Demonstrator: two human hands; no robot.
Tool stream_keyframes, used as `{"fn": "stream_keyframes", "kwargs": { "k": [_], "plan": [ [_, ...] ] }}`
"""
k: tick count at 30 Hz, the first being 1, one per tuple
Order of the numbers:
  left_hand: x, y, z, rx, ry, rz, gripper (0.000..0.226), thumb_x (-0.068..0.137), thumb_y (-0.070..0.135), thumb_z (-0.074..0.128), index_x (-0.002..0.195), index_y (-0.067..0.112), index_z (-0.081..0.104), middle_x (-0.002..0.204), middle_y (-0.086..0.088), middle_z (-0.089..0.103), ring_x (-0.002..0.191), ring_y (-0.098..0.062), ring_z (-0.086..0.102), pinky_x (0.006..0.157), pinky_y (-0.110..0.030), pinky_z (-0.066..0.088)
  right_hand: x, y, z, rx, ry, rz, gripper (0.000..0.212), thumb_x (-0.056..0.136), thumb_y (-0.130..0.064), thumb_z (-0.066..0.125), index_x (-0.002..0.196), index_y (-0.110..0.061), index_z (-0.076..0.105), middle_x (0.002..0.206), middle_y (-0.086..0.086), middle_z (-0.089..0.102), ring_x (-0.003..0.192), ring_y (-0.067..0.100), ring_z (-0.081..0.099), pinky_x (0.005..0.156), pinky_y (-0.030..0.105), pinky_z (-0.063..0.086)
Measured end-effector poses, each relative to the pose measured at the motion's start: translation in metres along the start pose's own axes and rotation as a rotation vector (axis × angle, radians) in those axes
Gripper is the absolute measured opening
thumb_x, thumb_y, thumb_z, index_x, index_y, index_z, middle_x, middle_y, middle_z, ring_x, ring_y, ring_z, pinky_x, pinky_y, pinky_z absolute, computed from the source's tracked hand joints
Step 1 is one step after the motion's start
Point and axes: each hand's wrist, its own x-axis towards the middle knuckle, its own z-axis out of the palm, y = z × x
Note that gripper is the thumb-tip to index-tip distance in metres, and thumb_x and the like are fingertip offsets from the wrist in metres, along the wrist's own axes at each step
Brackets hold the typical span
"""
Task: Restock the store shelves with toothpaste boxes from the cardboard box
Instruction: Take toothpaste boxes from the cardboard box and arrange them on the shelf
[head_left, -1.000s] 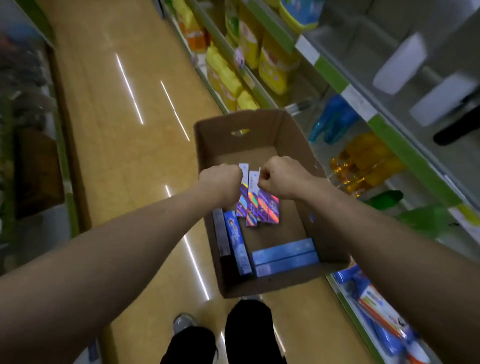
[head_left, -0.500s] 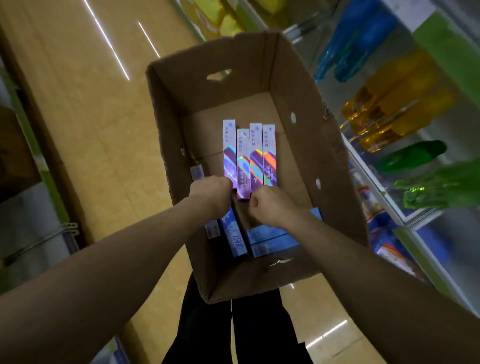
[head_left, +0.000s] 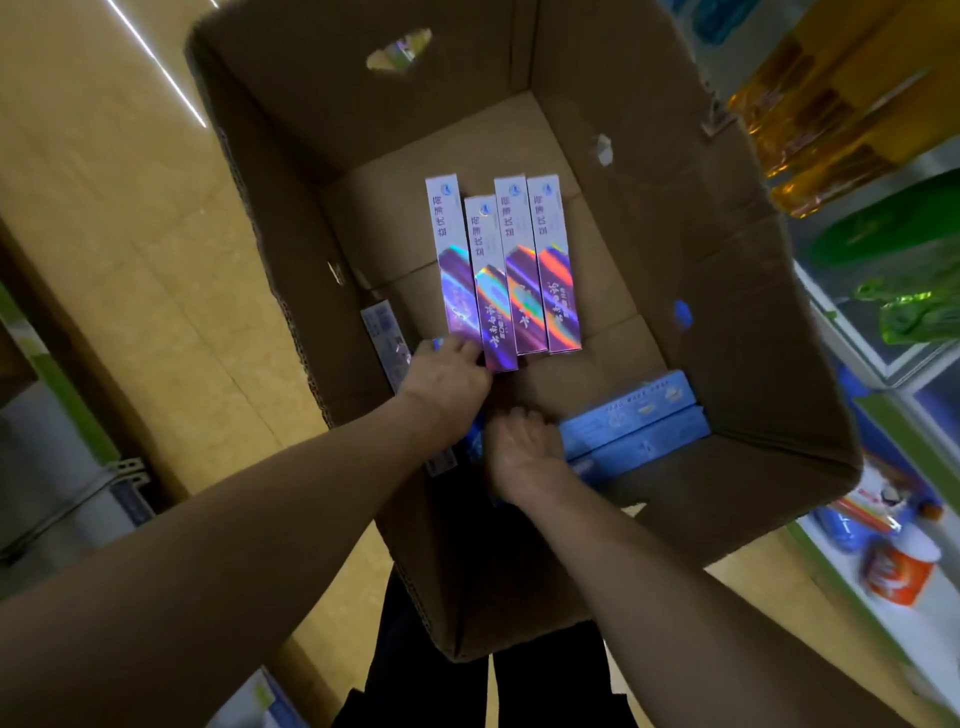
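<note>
An open cardboard box (head_left: 675, 234) fills the head view, with its floor facing me. Several holographic purple toothpaste boxes (head_left: 511, 270) lie side by side on that floor. Two light blue toothpaste boxes (head_left: 634, 421) are stacked against the near right wall. A pale box (head_left: 387, 332) leans on the left wall. My left hand (head_left: 447, 379) rests its fingertips on the near ends of the leftmost purple boxes. My right hand (head_left: 524, 447) sits just below it at the left end of the blue boxes, fingers curled; its grip is hidden.
Store shelves run along the right with yellow bottles (head_left: 841, 104), green bottles (head_left: 904, 270) and an orange tub (head_left: 898, 571) lower down. A tan aisle floor (head_left: 104, 234) lies to the left, bordered by a grey shelf base (head_left: 52, 441). My dark trouser legs (head_left: 545, 691) are below the box.
The view has closed in on the box. Both hands have slid back from the middle of the purple boxes to their near ends, and the fists have loosened.
</note>
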Motion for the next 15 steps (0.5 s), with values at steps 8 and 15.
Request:
{"fn": "stream_keyframes", "kwargs": {
  "k": [8,15],
  "plan": [
    [0.011,0.006,0.023,0.127,-0.014,0.081,0.033,0.096,0.021,0.045,0.128,0.017,0.053,0.138,-0.011,0.034,0.129,-0.030,0.030,0.103,-0.043,0.028,0.032,-0.014,0.043,0.030,0.323,0.164,0.045,0.016,-0.039,0.090,0.039,-0.015,0.060,0.042,0.002,0.053,0.036,0.018,0.053,0.045,0.017,0.040],
    [0.017,0.010,0.025,0.205,-0.018,0.069,0.033,0.098,0.019,0.041,0.129,0.014,0.050,0.139,-0.013,0.034,0.129,-0.031,0.029,0.108,-0.051,0.022,0.025,-0.012,0.031,0.027,0.203,0.126,0.033,0.094,-0.034,0.053,0.119,-0.013,0.057,0.120,0.012,0.060,0.111,0.029,0.059,0.090,0.034,0.043]
  ]
}}
